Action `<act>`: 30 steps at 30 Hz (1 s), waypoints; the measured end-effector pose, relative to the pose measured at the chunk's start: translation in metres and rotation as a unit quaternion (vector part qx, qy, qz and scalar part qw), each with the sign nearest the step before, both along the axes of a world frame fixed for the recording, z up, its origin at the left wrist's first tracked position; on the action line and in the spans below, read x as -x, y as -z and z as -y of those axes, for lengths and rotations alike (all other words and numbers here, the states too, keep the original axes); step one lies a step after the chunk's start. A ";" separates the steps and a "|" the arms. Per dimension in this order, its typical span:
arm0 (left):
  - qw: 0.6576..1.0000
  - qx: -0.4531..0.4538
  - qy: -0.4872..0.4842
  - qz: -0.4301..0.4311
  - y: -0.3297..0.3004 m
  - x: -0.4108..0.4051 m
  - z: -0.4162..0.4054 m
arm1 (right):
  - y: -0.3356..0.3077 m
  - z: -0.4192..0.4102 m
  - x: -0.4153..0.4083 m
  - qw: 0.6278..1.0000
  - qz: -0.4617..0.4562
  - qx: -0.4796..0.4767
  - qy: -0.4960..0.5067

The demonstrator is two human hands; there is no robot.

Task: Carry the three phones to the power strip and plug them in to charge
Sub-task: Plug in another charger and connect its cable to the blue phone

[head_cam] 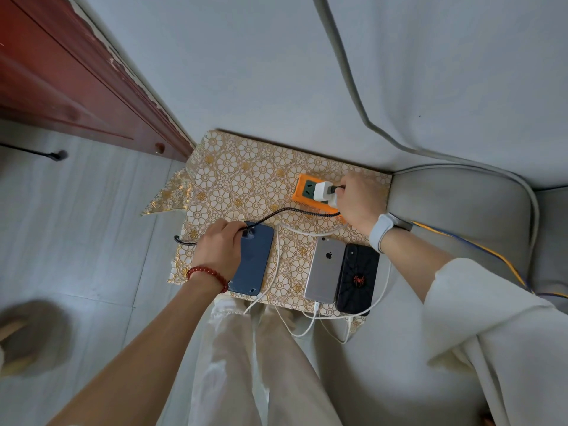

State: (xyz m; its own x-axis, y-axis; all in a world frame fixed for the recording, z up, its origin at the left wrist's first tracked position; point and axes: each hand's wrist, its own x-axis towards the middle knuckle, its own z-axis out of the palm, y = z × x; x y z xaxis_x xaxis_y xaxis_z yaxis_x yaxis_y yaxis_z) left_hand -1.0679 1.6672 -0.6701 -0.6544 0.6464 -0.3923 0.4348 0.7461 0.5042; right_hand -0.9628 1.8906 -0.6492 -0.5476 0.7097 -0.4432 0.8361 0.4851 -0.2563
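Note:
Three phones lie face down on a small table with a gold floral cloth [246, 176]. A blue phone [255, 262] is at the left, a silver phone [327, 269] in the middle, and a black phone with a red spider [358, 278] beside it. My left hand [219, 250] rests on the blue phone's top end, fingers on a black braided cable [295, 210]. My right hand [358, 199] grips a white charger [322, 192] sitting in the orange power strip [302, 192]. White cables [310, 327] run from the silver and black phones.
A grey sofa arm [461, 210] stands right of the table, with grey cloth [430, 87] hanging behind. A dark red wooden door [61, 72] is at the upper left. The floor [92, 241] is pale tile; a slipper [30, 336] lies at the lower left.

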 end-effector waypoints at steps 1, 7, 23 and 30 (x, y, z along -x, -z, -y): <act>1.000 -0.002 0.000 -0.003 0.000 0.000 0.001 | 0.001 0.001 -0.001 1.000 -0.012 -0.002 0.005; 1.000 -0.014 -0.001 -0.019 0.003 -0.002 0.005 | 0.007 0.007 -0.005 0.998 -0.041 -0.031 0.047; 0.999 -0.022 -0.003 -0.023 0.007 0.001 0.006 | 0.017 0.010 -0.007 0.990 -0.086 -0.041 0.103; 0.999 -0.021 -0.007 -0.024 0.010 0.004 0.007 | 0.018 0.009 -0.001 0.996 -0.012 -0.089 0.011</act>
State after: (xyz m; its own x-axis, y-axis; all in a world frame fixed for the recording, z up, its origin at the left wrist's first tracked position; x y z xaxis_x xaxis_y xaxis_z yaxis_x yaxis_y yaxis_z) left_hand -1.0715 1.6601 -0.6803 -0.6807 0.6525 -0.3330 0.4483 0.7306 0.5150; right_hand -0.9621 1.8820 -0.6675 -0.5400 0.7876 -0.2968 0.8417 0.5062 -0.1880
